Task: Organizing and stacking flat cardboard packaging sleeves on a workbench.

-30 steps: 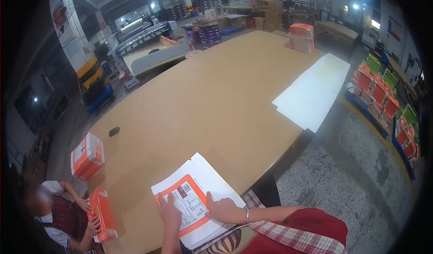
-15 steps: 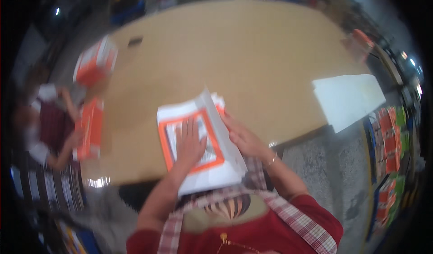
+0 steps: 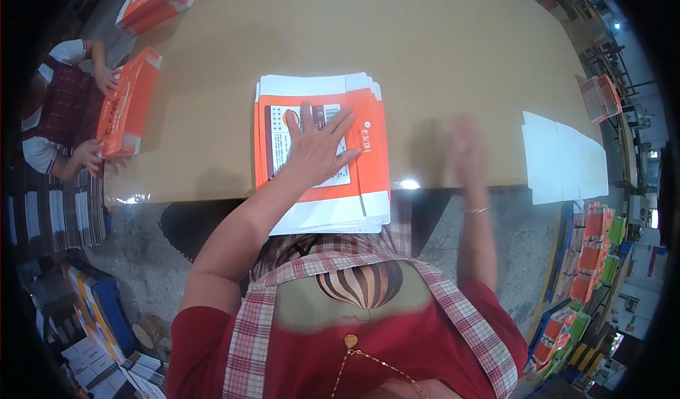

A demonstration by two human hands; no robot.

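A stack of flat orange-and-white printed carton sheets [image 3: 372, 176] lies on the brown table at its near edge, slightly overhanging toward me. My left hand [image 3: 315, 150] rests flat on the top sheet with its fingers spread, over a printed label panel. Off to the right of the stack, my right hand [image 3: 467, 151] is smeared by motion above the table edge, apart from the stack. Farther right, a white flat sheet [image 3: 565, 160] lies over the table's right edge.
At the left, a co-worker [image 3: 67, 116] has both hands on an orange box [image 3: 131, 105]. Another orange-and-white box [image 3: 161, 1] stands beyond it. An orange box [image 3: 601, 98] is at the right edge. Orange and green packages [image 3: 591, 250] are stacked at the lower right.
My right hand has left the stack's right side and moved right. The raised top sheet now lies flat under my left hand. The view has tilted downward.
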